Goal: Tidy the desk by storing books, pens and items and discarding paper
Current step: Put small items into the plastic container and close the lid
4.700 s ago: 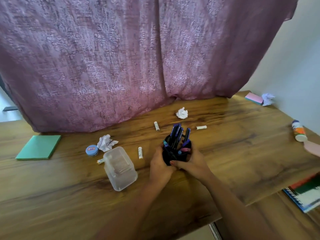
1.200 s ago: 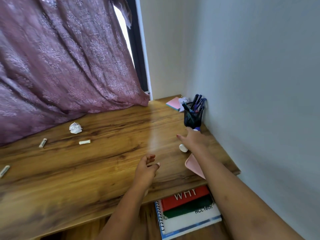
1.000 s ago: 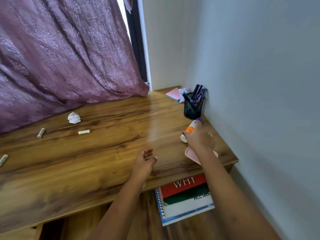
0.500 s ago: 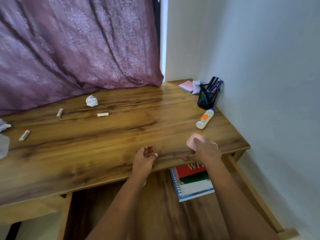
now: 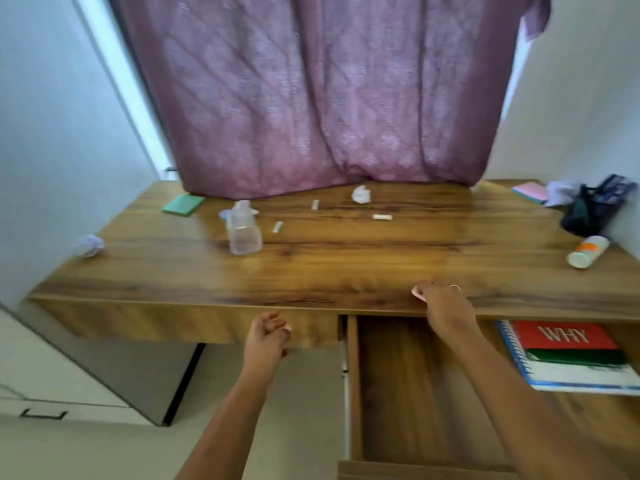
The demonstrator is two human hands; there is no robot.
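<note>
My right hand (image 5: 441, 303) rests on the desk's front edge (image 5: 207, 299), closed over a flat pink item (image 5: 416, 293) of which only a corner shows. My left hand (image 5: 266, 336) hangs in front of the desk edge with its fingers curled in and nothing in them. Below my right arm a drawer (image 5: 391, 393) stands pulled out, with a stack of books (image 5: 568, 355) at its right, a red one on top. On the desk lie crumpled paper balls (image 5: 361, 194) (image 5: 89, 244), small white sticks (image 5: 382, 216) and a clear plastic container (image 5: 243, 230).
At the far right stand a black pen holder (image 5: 592, 209), a lying glue bottle (image 5: 587, 251), pink sticky notes (image 5: 530, 192) and another paper ball (image 5: 562, 192). A green pad (image 5: 183, 205) lies at the back left. A purple curtain hangs behind; walls close both sides.
The view has swung left and back, so the whole desk and open drawer show. My right hand has slid the pink item left along the front edge; my left hand dropped below the edge.
</note>
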